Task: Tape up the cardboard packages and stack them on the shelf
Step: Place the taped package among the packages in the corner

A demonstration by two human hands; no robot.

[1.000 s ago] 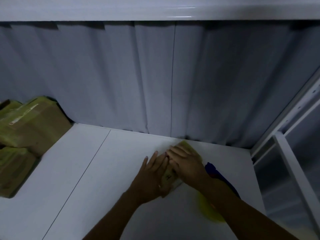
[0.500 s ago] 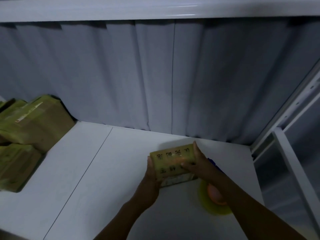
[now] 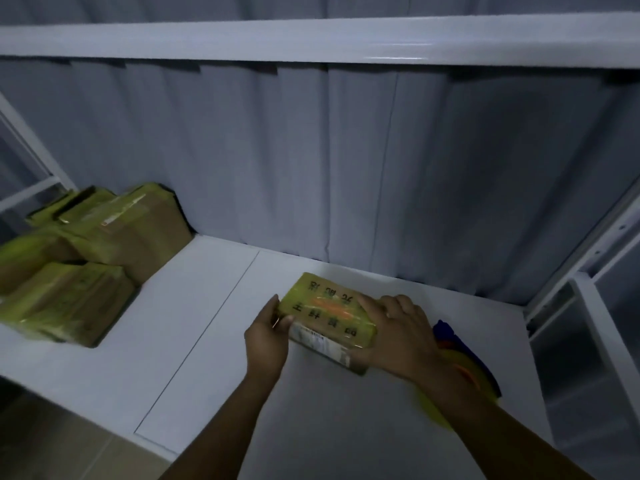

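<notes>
1. A small cardboard package [image 3: 327, 311], wrapped in yellowish tape with dark printed characters on its top face, lies flat on the white shelf [image 3: 194, 327], toward the right half and nearer the back edge than the front.
2. The left hand [image 3: 268, 336] grips the package's left end: the thumb lies over the near left corner and the fingers curl around the side.
3. The right hand [image 3: 398, 336] holds the package's right end, with the fingers spread flat across the top face and the thumb pressed against the near side, where a pale printed label shows.
4. Both forearms reach in from the shelf's front edge.
5. A stack of taped packages [image 3: 86, 258] fills the shelf's back left corner, some lying on others, well apart from the held package. The left part of the stack is blurred.
6. Just right of the right hand and partly hidden under the wrist lies something blue, orange and yellow [image 3: 460, 358] on the shelf; I cannot tell what it is.
7. A thin seam [image 3: 207, 327] runs across the shelf from back to front, between the stack and the held package.
8. A grey pleated curtain [image 3: 311, 161] hangs behind the shelf's back edge, and a white upper shelf rail [image 3: 311, 41] runs across above it.
9. A white frame post [image 3: 588, 258] rises at the right back corner.
</notes>
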